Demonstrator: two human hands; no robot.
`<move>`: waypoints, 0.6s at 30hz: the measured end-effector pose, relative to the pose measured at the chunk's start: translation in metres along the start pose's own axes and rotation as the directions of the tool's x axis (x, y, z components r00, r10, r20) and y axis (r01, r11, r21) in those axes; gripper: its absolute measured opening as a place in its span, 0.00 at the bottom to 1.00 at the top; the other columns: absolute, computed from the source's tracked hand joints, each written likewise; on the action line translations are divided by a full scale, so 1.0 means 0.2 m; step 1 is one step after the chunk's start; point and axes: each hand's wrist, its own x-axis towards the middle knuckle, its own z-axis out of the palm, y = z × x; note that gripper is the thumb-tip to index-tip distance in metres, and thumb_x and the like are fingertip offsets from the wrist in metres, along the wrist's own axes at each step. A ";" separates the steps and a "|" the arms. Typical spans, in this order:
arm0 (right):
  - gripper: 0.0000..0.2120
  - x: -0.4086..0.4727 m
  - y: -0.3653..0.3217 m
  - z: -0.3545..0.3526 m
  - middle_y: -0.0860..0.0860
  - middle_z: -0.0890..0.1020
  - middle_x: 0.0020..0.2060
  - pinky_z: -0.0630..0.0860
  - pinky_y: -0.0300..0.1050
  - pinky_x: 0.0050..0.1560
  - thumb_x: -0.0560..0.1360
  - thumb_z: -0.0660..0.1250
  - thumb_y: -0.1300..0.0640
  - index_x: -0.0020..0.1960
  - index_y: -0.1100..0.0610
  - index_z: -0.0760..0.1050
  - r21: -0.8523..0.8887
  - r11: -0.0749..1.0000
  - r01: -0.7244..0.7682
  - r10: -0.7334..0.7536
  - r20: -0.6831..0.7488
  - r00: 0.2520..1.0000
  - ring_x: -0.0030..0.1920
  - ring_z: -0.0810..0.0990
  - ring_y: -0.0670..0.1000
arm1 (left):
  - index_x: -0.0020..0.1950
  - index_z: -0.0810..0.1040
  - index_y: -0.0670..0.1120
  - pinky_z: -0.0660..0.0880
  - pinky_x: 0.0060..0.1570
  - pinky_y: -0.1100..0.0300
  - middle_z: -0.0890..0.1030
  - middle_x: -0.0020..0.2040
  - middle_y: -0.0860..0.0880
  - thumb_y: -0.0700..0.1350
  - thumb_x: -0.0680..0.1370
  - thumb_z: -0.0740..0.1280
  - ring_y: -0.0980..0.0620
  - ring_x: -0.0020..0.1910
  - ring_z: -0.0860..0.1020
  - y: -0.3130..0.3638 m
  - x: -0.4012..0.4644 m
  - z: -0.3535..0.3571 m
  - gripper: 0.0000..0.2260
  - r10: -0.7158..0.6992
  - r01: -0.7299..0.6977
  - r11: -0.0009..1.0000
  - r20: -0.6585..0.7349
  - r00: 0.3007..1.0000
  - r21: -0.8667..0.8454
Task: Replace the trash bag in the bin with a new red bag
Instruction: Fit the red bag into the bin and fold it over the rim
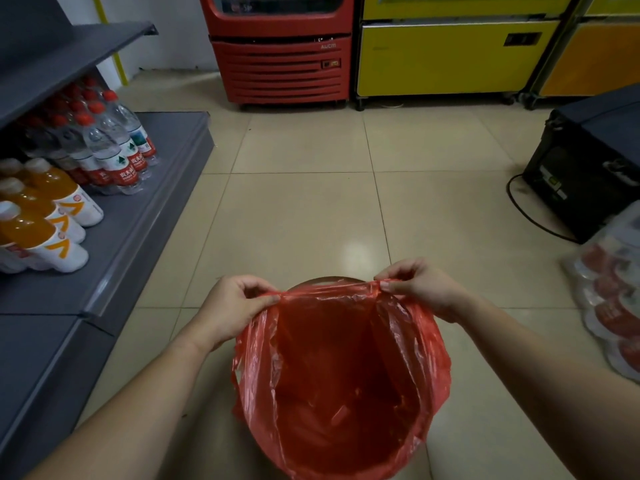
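— Already down inside the bin, that red bag: mouth spread wide, film draped over the near and side rim, belly sagging into the well. Only a sliver of pale rim showing at the far edge.

— And held how?

— Pinched at the far hem on both sides. Left hand clenched on a gathered twist of plastic, thumb against forefinger. Right hand nipping the opposite corner of the same hem, fingers curled. Hem pulled taut between the two, just above the exposed rim.

— So, at a guess, about to be folded over that last stretch?

— Probably. Not yet seated there, though.

— Risks?

— Thin film, stretched tight between two small pinch points. Too hard a tug outward: likely a tear at either grip. Too little slack over the far lip: liable to slide back in once released. Uneven pull, one side lower: near drape could lift off and collapse into the well.

— Anything nearby in the way?

— Hardly. Bare tiled floor all round. Grey shelf with water bottles and orange drinks off to the left, well apart. Dark box with a cable and wrapped packs to the right. Red cooler and yellow cabinet far ahead.
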 end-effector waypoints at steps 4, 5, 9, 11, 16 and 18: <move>0.04 0.01 0.02 0.01 0.63 0.85 0.41 0.82 0.50 0.43 0.72 0.73 0.63 0.46 0.64 0.84 -0.038 0.999 0.018 -0.020 -0.060 0.998 0.38 0.83 0.56 | 0.37 0.86 0.47 0.76 0.31 0.65 0.84 0.31 0.50 0.40 0.73 0.76 0.56 0.29 0.80 -0.01 0.01 0.03 0.05 -0.034 0.030 0.997 -0.045 0.998 -0.072; 0.04 0.01 0.03 0.02 0.63 0.85 0.41 0.82 0.51 0.44 0.73 0.73 0.62 0.46 0.64 0.84 -0.048 0.999 0.020 -0.024 -0.077 0.997 0.38 0.83 0.56 | 0.36 0.86 0.47 0.75 0.31 0.64 0.83 0.30 0.49 0.40 0.73 0.76 0.56 0.29 0.79 -0.02 0.01 0.04 0.06 -0.048 0.044 0.994 -0.045 0.998 -0.100; 0.04 0.03 0.06 0.06 0.61 0.84 0.36 0.80 0.46 0.36 0.75 0.72 0.62 0.43 0.62 0.83 -0.032 0.999 0.016 -0.019 -0.118 0.993 0.33 0.81 0.53 | 0.37 0.84 0.43 0.74 0.33 0.62 0.83 0.32 0.46 0.40 0.76 0.73 0.52 0.30 0.78 -0.03 0.02 0.08 0.08 -0.092 0.087 0.978 -0.016 0.996 -0.187; 0.04 0.03 0.08 0.07 0.59 0.84 0.34 0.79 0.43 0.32 0.75 0.71 0.61 0.42 0.61 0.83 -0.023 1.000 -0.009 0.006 -0.119 0.993 0.31 0.81 0.52 | 0.38 0.84 0.42 0.73 0.35 0.60 0.82 0.33 0.44 0.40 0.77 0.72 0.50 0.31 0.77 -0.03 0.03 0.09 0.07 -0.121 0.118 0.969 0.000 0.993 -0.219; 0.04 0.01 0.12 0.07 0.60 0.84 0.35 0.80 0.47 0.36 0.74 0.72 0.62 0.44 0.64 0.82 0.036 0.996 -0.082 0.085 -0.093 0.992 0.30 0.82 0.54 | 0.41 0.84 0.39 0.77 0.32 0.64 0.84 0.33 0.45 0.40 0.75 0.74 0.52 0.30 0.80 -0.05 0.04 0.11 0.05 -0.205 0.203 0.941 0.020 0.979 -0.270; 0.06 -0.01 0.13 0.06 0.60 0.84 0.35 0.80 0.47 0.36 0.74 0.73 0.62 0.46 0.65 0.82 0.027 0.992 -0.125 0.127 -0.075 0.989 0.31 0.82 0.54 | 0.42 0.83 0.39 0.78 0.30 0.64 0.84 0.32 0.44 0.41 0.74 0.75 0.52 0.28 0.80 -0.06 0.03 0.11 0.06 -0.263 0.264 0.915 0.043 0.964 -0.305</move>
